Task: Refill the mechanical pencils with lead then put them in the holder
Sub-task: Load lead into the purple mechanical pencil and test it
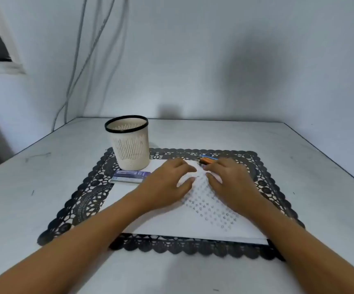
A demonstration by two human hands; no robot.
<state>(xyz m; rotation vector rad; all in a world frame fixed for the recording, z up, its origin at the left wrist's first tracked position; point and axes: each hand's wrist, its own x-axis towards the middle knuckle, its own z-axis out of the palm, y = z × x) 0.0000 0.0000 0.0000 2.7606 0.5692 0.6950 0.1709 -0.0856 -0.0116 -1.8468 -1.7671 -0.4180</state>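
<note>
A cream slotted holder [130,143] with a black rim stands upright at the mat's back left. In front of it lies a flat blue lead case [130,176]. Mechanical pencils [208,159], orange and blue, lie at the mat's far edge, partly hidden behind my right hand. My left hand [167,183] hovers over the white middle of the mat, fingers relaxed, holding nothing. My right hand [229,179] is beside it, its fingertips close to the pencils; whether they touch is unclear.
A black lace-edged mat [82,204] with a white centre covers the middle of the pale table [33,187]. The wall is close behind, with cables hanging at the back left. The table's edges run along both sides.
</note>
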